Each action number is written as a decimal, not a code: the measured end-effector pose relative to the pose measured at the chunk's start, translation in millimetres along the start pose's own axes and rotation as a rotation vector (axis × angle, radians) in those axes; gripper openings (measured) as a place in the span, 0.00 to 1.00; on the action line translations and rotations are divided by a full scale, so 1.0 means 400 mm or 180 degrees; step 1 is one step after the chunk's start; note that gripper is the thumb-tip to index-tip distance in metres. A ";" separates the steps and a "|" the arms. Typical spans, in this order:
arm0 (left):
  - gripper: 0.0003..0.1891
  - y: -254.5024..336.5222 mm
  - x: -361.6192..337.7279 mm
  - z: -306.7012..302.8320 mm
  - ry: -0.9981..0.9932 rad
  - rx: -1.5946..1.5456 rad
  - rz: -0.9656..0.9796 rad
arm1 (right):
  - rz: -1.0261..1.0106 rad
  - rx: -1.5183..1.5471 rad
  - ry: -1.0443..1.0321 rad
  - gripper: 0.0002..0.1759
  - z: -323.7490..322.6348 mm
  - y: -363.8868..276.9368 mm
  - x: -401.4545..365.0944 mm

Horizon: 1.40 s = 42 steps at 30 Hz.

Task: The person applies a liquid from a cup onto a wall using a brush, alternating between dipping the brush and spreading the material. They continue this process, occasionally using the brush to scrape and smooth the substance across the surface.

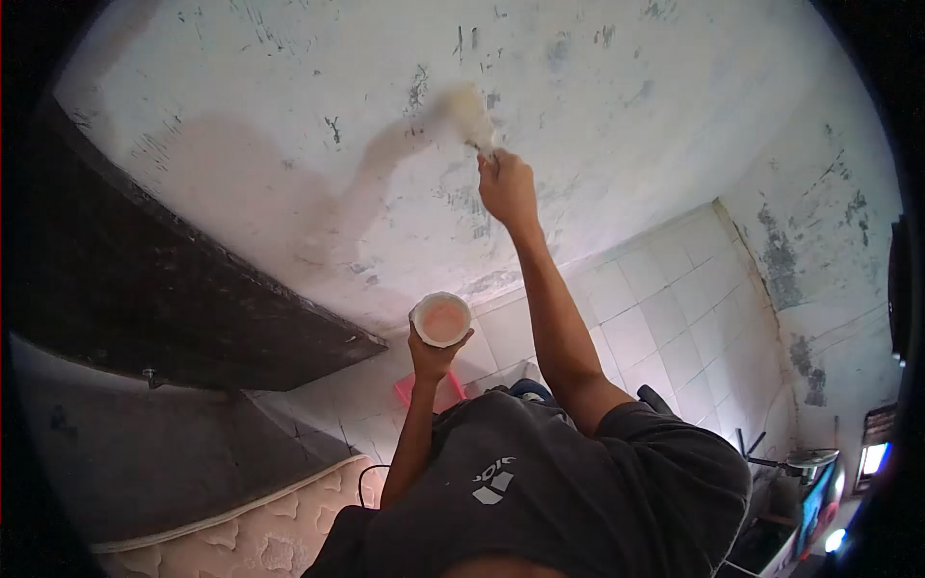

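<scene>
My right hand (pixel 508 188) is raised in front of a white wall (pixel 597 106) and grips the handle of a wide, pale brush or scraper (pixel 469 114). The tool's head is at the wall surface and slightly blurred, so its exact type is unclear. Lower down, my left hand (pixel 432 354) is wrapped round a white tub (pixel 442 319) from below. Pinkish material lies inside the tub, whose opening faces the camera. Dark scuffs and peeled patches mark the wall around the tool.
A dark slanted panel (pixel 183 260) juts out at the left. Below it is a patterned mattress (pixel 279 539). A pink object (pixel 449 392) lies on the tiled floor (pixel 665 308). A fan (pixel 807 462) stands at the lower right, near a second scuffed wall (pixel 829 241).
</scene>
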<state>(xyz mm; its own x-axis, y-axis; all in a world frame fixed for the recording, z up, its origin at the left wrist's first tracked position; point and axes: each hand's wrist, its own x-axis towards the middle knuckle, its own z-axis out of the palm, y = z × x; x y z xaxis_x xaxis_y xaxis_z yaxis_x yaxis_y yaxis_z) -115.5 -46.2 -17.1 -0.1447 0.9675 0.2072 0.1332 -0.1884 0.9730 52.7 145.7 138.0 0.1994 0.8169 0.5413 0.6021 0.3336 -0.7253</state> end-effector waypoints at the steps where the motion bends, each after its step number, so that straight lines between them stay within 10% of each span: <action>1: 0.40 -0.019 0.002 0.003 0.0035 -0.0103 0.0017 | 0.0088 -0.0163 -0.0092 0.13 0.026 0.029 -0.025; 18: 0.40 -0.002 0.005 0.011 0.0012 -0.0002 0.0097 | 0.1628 -0.1079 -0.1589 0.17 0.137 0.313 -0.247; 35: 0.40 -0.013 0.000 0.002 0.0116 0.0126 0.0032 | 0.0210 -0.0502 0.0208 0.11 -0.024 0.015 -0.078; 42: 0.40 0.002 0.006 0.008 0.0012 0.0103 0.0118 | 0.0678 -0.1698 -0.0809 0.20 0.099 0.187 -0.199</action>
<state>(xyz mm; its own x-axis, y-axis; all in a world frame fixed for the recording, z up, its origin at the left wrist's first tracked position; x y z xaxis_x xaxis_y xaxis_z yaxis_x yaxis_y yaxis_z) -112.6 -43.5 -16.2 -0.1428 0.9593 0.2436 0.1704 -0.2186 0.9608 51.4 124.3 24.0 0.2068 0.9478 0.2427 0.8854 -0.0758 -0.4586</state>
